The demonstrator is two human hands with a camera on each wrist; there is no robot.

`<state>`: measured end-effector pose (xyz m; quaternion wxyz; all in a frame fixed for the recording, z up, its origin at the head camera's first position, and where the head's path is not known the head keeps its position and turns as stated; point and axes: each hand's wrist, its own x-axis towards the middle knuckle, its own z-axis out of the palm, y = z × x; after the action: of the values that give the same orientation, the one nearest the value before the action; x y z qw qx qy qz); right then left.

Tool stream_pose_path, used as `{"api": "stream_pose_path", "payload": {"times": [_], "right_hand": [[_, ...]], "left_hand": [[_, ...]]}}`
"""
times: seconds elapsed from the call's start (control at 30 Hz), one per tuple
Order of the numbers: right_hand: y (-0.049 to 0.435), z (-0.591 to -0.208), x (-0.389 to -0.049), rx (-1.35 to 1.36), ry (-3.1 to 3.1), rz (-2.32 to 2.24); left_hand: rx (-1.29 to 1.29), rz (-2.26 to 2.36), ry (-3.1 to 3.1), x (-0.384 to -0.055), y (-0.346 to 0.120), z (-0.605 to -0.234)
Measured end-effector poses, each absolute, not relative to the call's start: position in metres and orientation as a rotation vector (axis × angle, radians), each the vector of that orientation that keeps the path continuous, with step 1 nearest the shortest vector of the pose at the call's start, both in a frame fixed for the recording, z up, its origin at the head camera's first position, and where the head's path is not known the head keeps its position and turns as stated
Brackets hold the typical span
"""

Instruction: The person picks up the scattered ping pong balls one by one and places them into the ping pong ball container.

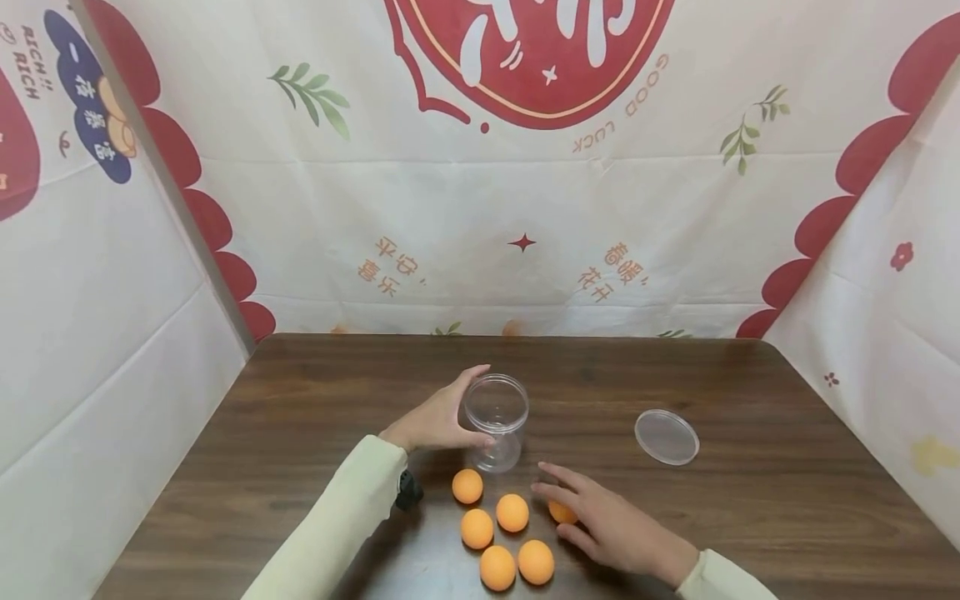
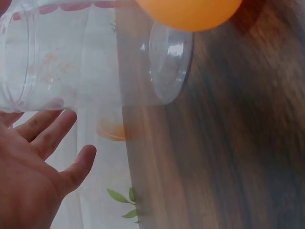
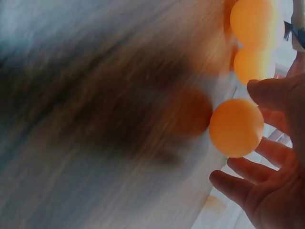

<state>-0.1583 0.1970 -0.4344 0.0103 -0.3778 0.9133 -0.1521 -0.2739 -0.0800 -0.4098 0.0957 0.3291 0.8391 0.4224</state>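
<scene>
A clear plastic jar (image 1: 497, 425) stands upright and uncapped near the middle of the table. My left hand (image 1: 444, 417) grips its upper part, thumb on the near side and index finger behind the rim; in the left wrist view the little finger sticks out away from the jar (image 2: 95, 62). My right hand (image 1: 611, 521) reaches over one orange ping-pong ball (image 1: 561, 512), partly covered by the fingers. In the right wrist view that ball (image 3: 236, 128) sits on the table between spread thumb and fingers.
Several more orange balls (image 1: 513, 512) lie in a loose group in front of the jar, left of my right hand. A clear round lid (image 1: 667, 437) lies flat on the brown wooden table (image 1: 315, 417) to the right. Printed cloth (image 1: 450, 200) hangs behind and at both sides.
</scene>
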Motion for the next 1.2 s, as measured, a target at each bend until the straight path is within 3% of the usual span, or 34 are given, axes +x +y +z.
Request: {"api": "stream_pose_path", "payload": {"times": [0.67, 1.2], "right_hand": [[0.190, -0.432, -0.157, -1.290, 2.881, -0.380], [0.177, -0.383, -0.159, -1.366, 2.898, -0.374]], "left_hand": [[0.992, 1.231, 2.499, -0.276, -0.077, -0.411], [0.960, 1.263, 2.497, -0.275, -0.076, -0.416]]}}
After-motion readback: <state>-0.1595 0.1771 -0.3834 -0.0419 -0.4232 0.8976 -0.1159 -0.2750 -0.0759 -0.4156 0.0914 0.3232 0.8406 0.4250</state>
